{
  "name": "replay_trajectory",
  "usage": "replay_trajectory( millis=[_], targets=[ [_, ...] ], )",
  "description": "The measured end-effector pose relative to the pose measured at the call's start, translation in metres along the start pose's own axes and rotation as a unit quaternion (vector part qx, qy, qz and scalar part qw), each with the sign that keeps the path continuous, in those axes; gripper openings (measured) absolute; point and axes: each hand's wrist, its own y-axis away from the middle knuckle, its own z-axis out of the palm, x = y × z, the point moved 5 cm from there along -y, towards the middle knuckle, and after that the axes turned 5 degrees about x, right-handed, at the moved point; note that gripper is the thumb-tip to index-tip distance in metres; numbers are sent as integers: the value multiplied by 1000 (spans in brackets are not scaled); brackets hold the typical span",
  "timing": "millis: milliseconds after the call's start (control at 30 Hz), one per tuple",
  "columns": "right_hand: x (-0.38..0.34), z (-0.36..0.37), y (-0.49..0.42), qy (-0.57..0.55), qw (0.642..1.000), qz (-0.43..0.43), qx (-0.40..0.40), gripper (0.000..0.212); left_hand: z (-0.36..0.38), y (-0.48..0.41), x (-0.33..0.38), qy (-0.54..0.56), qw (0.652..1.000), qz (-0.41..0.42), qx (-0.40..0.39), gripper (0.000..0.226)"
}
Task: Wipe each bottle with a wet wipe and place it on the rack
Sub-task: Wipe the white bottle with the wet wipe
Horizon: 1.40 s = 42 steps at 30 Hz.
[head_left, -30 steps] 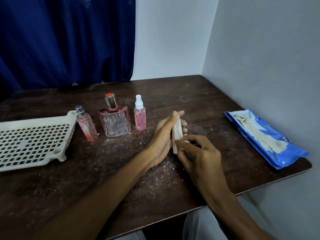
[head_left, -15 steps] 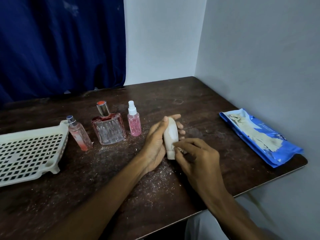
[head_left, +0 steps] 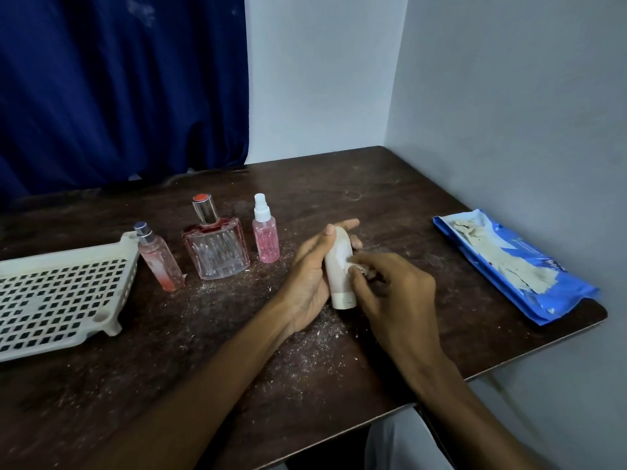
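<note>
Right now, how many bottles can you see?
4. A slim pink bottle, a square perfume bottle and a pink spray bottle stand in a row beside the rack; a white bottle lies in the left hand. None seems hidden.

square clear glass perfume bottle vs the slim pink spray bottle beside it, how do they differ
The square clear glass perfume bottle is broad and flat-faced; the slim pink spray bottle is a narrow cylinder. The perfume bottle wears a silver cap with a red top; the spray bottle a white nozzle. The perfume bottle's body is clear, the spray bottle's pink. Both stand upright on the dark wooden table.
</note>
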Motion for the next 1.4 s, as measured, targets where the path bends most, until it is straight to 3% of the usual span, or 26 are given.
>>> replay_trajectory(
  millis=[333,500,700,800,900,1033,1233,1400],
  targets=[
    [4,-4,-1,-20,1000,21,8,15,2,1,0,-5,1000,-6,-4,42],
    [-12,0,6,-33,999,-23,14,13,1,2,1,-5,1000,-8,-9,45],
    [-1,-4,-4,-38,999,13,17,13,4,2,1,-3,1000,-10,-11,43],
    [-11,2,-4,-44,999,-14,15,9,2,3,2,-8,1000,-5,-6,43],
    [-9,-1,3,-32,999,-27,11,15,3,3,2,2,1000,-13,-14,43],
    [2,-5,-5,-33,999,21,11,12,4,2,1,-4,1000,-10,-3,42],
    [-11,1,-2,-38,999,-24,17,10,2,3,2,-9,1000,-14,3,41],
    [-1,-5,-5,-37,999,-4,31,15,5,3,2,-23,1000,-3,-1,41]
  ],
)
